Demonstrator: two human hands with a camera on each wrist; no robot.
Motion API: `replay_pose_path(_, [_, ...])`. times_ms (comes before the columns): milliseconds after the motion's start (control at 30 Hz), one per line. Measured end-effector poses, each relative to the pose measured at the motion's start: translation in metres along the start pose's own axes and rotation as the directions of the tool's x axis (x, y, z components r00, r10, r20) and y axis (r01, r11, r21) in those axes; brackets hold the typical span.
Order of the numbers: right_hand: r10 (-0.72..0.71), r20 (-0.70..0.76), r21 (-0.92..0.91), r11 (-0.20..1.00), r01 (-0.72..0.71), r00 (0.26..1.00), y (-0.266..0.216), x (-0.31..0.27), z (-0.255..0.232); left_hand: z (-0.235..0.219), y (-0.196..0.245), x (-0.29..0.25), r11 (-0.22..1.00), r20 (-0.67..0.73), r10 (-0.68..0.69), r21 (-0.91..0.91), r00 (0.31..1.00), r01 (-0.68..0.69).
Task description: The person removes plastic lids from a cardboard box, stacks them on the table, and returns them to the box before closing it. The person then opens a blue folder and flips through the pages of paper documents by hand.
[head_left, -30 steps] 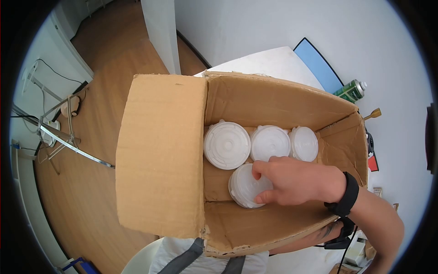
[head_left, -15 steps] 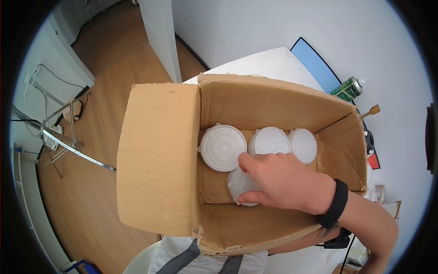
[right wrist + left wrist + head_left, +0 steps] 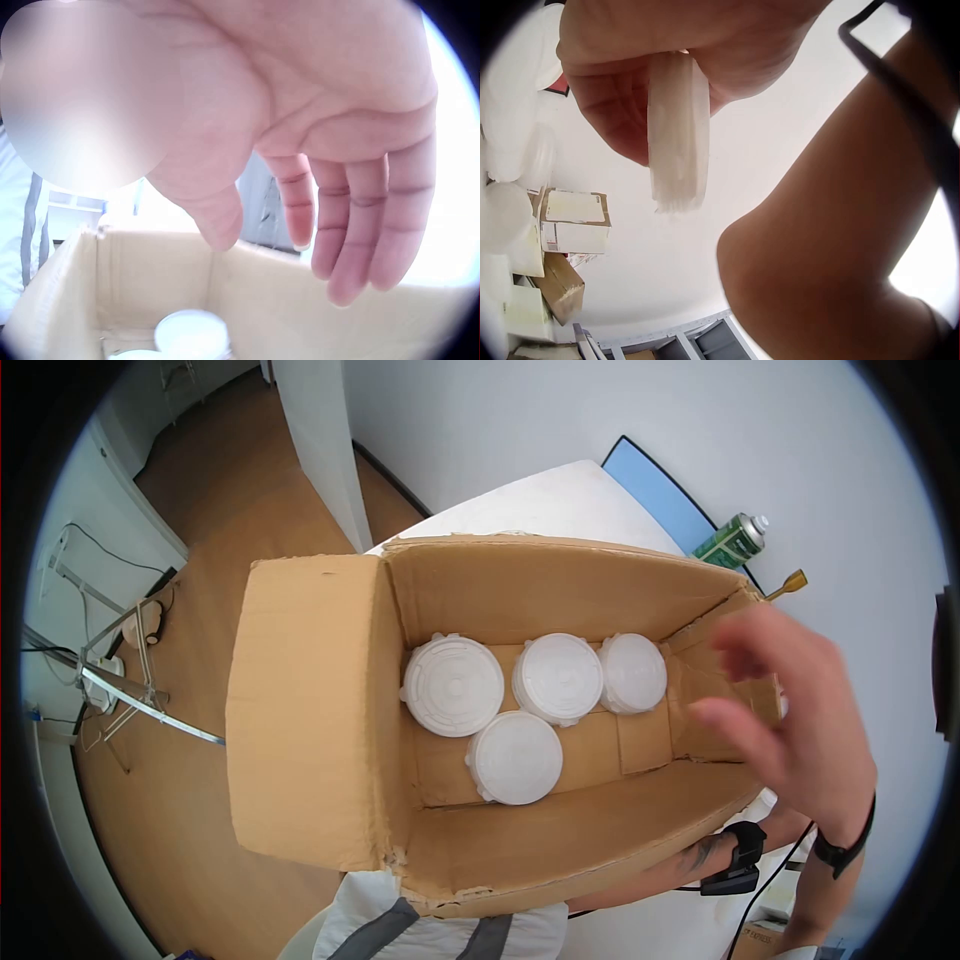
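Several round white plastic tubs with lids, one of them the front tub [image 3: 515, 758], stand in an open cardboard box [image 3: 300, 710]. My right hand [image 3: 815, 710] is raised over the box's right end, fingers apart and bent, holding nothing. In the right wrist view its fingers [image 3: 349, 225] hang loosely above the box wall, with a tub [image 3: 193, 335] below. My left hand [image 3: 660, 45] grips a translucent white plastic tub [image 3: 679, 142], seen edge-on in the left wrist view. In the head view my left forearm passes beneath the box's near edge, and most of that hand is hidden.
Behind the box a white table [image 3: 530, 505] meets the wall. A blue panel [image 3: 655, 490], a green spray can [image 3: 735, 542] and a brass-coloured tool [image 3: 790, 584] lie at the back right. Small cartons [image 3: 574, 221] and more white plastic ware [image 3: 506, 217] stand off to one side.
My right hand has let go of the front tub, which now stands in the box, and has moved up and right to the box's end. The box has shifted left in view.
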State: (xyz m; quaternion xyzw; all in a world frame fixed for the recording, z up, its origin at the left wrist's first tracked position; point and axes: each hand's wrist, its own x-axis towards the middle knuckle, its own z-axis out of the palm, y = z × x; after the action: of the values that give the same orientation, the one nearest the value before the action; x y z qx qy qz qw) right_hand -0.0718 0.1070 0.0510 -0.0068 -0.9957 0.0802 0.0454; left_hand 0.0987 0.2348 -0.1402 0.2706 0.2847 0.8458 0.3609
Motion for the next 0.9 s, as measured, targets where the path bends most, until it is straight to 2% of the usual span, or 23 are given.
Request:
replay_pose_path(33, [0.082, -0.136, -0.019, 0.996, -0.085, 0.987, 0.006, -0.024, -0.017, 0.009, 0.005, 0.001, 1.0, 0.015, 0.002, -0.016, 1.0, -0.002])
replay_pose_path(67, [0.211, -0.316, -0.074, 0.967, -0.245, 0.925, 0.017, -0.054, -0.024, 0.025, 0.008, 0.001, 0.999, 0.033, 0.003, -0.033, 0.999, -0.002])
replay_pose_path(100, [0.313, -0.494, -0.101, 0.906, -0.411, 0.811, 0.028, -0.085, -0.031, 0.028, 0.017, -0.001, 0.999, 0.062, -0.005, -0.054, 0.998, 0.008])
replay_pose_path(167, [0.426, -0.645, -0.089, 0.783, -0.615, 0.635, 0.053, -0.146, -0.033, 0.013, 0.078, -0.003, 0.967, 0.05, -0.218, -0.125, 0.975, 0.223])
replay_pose_path(200, [0.525, -0.621, -0.039, 0.721, -0.692, 0.582, 0.057, -0.173, -0.031, 0.016, 0.081, -0.006, 0.978, 0.031, -0.116, -0.172, 0.993, 0.119])
replay_pose_path(233, [0.617, -0.529, -0.023, 0.676, -0.736, 0.583, 0.057, -0.193, -0.035, 0.019, 0.105, -0.008, 0.973, 0.037, -0.106, -0.204, 0.994, 0.111])
replay_pose_path(267, [0.654, -0.418, -0.025, 0.686, -0.727, 0.631, 0.052, -0.206, -0.039, 0.021, 0.116, -0.01, 0.97, 0.049, -0.088, -0.224, 0.995, 0.096])
replay_pose_path(300, [0.69, -0.391, 0.174, 0.705, -0.687, 0.609, 0.05, -0.212, -0.038, 0.024, 0.125, -0.012, 0.952, 0.08, -0.108, -0.279, 0.991, 0.126])
replay_pose_path(333, [0.696, -0.402, 0.232, 0.706, -0.67, 0.594, 0.05, -0.223, -0.037, 0.028, 0.129, -0.014, 0.959, 0.075, -0.074, -0.268, 0.994, 0.091])
replay_pose_path(367, [0.684, -0.424, 0.3, 0.724, -0.621, 0.593, 0.052, -0.235, -0.035, 0.029, 0.135, -0.018, 0.945, 0.118, -0.105, -0.297, 0.987, 0.136])
replay_pose_path(433, [0.721, -0.425, 0.547, 0.687, -0.478, 0.548, 0.051, -0.254, -0.032, 0.029, 0.137, -0.025, 0.974, 0.212, -0.052, -0.206, 0.976, 0.097])
replay_pose_path(467, [0.714, -0.452, 0.552, 0.695, -0.461, 0.535, 0.058, -0.268, -0.03, 0.033, 0.13, -0.026, 0.978, 0.234, -0.03, -0.196, 0.972, 0.077])
replay_pose_path(533, [0.769, -0.309, 0.76, 0.553, -0.342, 0.559, 0.054, -0.285, -0.037, 0.032, 0.137, -0.023, 0.981, 0.276, 0.01, -0.191, 0.961, 0.045])
replay_pose_path(600, [0.763, -0.335, 0.781, 0.553, -0.29, 0.553, 0.045, -0.299, -0.042, 0.023, 0.149, -0.017, 0.99, 0.388, -0.027, -0.118, 0.921, 0.079])
replay_pose_path(633, [0.764, -0.321, 0.812, 0.527, -0.253, 0.56, 0.043, -0.303, -0.04, 0.026, 0.156, -0.019, 0.993, 0.383, -0.02, -0.102, 0.923, 0.064])
replay_pose_path(667, [0.733, -0.408, 0.766, 0.599, -0.233, 0.544, 0.047, -0.307, -0.037, 0.025, 0.169, -0.021, 0.991, 0.364, 0.106, 0.041, 0.925, -0.129])
replay_pose_path(700, [0.786, -0.374, 0.785, 0.551, -0.283, 0.492, 0.042, -0.311, -0.044, 0.019, 0.186, -0.021, 0.928, 0.35, 0.229, 0.204, 0.908, -0.312])
replay_pose_path(733, [0.749, -0.475, 0.719, 0.633, -0.287, 0.463, 0.052, -0.319, -0.038, 0.013, 0.205, -0.026, 0.735, 0.377, 0.376, 0.435, 0.847, -0.52])
replay_pose_path(767, [0.754, -0.493, 0.743, 0.625, -0.24, 0.434, 0.055, -0.318, -0.037, 0.005, 0.227, -0.033, 0.7, 0.335, 0.386, 0.5, 0.859, -0.51])
replay_pose_path(800, [0.75, -0.476, 0.757, 0.615, -0.22, 0.459, 0.058, -0.316, -0.038, -0.003, 0.249, -0.042, 0.288, 0.426, 0.499, 0.74, 0.755, -0.608])
replay_pose_path(833, [0.799, -0.394, 0.754, 0.563, -0.337, 0.454, 0.06, -0.316, -0.044, -0.014, 0.26, -0.05, -0.185, 0.568, 0.507, 0.806, 0.648, -0.562])
replay_pose_path(867, [0.773, -0.412, 0.746, 0.59, -0.309, 0.482, 0.058, -0.3, -0.042, -0.029, 0.266, -0.057, -0.213, 0.551, 0.499, 0.826, 0.669, -0.522])
replay_pose_path(900, [0.742, -0.444, 0.731, 0.624, -0.276, 0.502, 0.058, -0.281, -0.042, -0.042, 0.273, -0.063, -0.348, 0.524, 0.416, 0.847, 0.744, -0.402])
